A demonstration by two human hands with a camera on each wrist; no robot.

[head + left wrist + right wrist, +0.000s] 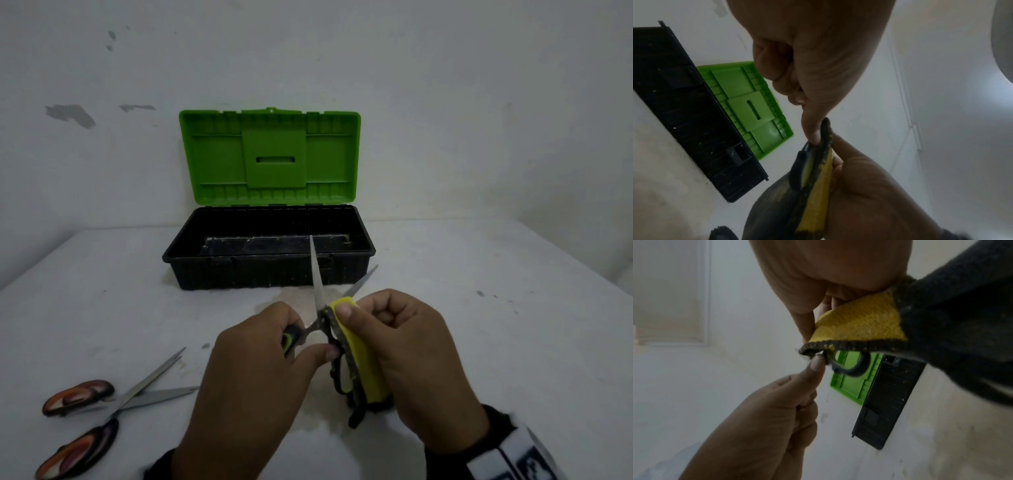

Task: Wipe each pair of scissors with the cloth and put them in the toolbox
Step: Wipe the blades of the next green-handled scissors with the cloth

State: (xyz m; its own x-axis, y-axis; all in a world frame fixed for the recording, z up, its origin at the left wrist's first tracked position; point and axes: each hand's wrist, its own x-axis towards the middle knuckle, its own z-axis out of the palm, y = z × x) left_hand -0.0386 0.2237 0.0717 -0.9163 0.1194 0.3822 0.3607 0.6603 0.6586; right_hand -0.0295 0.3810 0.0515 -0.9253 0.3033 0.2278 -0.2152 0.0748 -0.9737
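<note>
Right hand (414, 359): cloth (363, 356) pinched against blades for wiping.
Left hand (253, 370): scissors (318, 291) handle clamped, steadied.
Toolbox (191, 246): opened, awaiting scissors.

We count two pairs of scissors: one black-and-green pair (320, 308), blades spread, at about six o'clock from the box, and one orange-handled pair (113, 401) lying open at about eight o'clock. There is one cloth (363, 356), yellow with a dark edge, at six o'clock beside the first pair. One toolbox (269, 270) stands at twelve o'clock, with one green lid (270, 157) raised; we see nothing inside it, though its dark floor is hard to read. Two hands show: one left hand (260, 370) and one right hand (414, 346). All sit on one white table (496, 325).
</note>
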